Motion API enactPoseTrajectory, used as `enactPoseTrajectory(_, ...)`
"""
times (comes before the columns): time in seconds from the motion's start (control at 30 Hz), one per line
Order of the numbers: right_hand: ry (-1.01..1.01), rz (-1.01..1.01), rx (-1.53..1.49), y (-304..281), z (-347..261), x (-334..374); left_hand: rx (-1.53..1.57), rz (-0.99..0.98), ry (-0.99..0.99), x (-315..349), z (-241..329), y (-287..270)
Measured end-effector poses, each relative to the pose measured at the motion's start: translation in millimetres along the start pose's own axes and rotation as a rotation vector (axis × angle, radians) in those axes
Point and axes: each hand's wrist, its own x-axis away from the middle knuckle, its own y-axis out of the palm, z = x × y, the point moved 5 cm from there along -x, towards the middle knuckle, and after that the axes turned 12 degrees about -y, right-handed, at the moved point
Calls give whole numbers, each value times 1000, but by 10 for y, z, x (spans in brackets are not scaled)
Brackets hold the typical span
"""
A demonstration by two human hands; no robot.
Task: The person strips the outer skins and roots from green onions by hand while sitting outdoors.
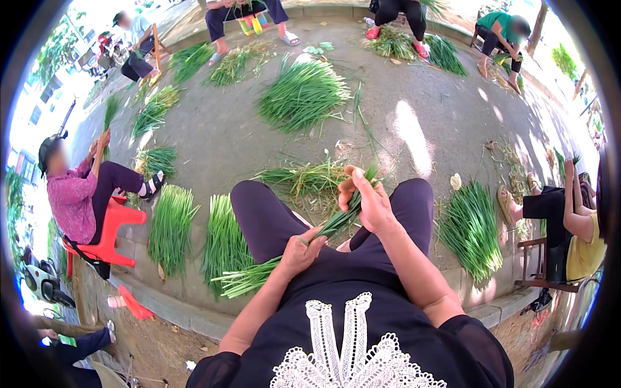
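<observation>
A bunch of long green garlic chives lies slantwise over my lap, its pale cut stems pointing to the lower left. My left hand is closed around the middle of the bunch. Higher up, my right hand has its fingers curled about the dark leafy end, the thumb raised beside the leaf tips. Just beyond my knees, a loose heap of green and yellowed leaves rests on the ground.
Chive piles lie left, beside my left leg, right and ahead. A person sits on a red plastic stool at left; another sits on a wooden chair at right. Several more people sit along the far kerb.
</observation>
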Motion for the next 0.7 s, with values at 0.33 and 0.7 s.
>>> enactPoseTrajectory(0.33, -25, 53, 86, -95, -168, -16, -100, 42, 31, 19, 93, -8)
enactPoseTrajectory(0.7, -44, 79, 173, -306, -260, -52, -76, 50, 63, 1, 46, -1)
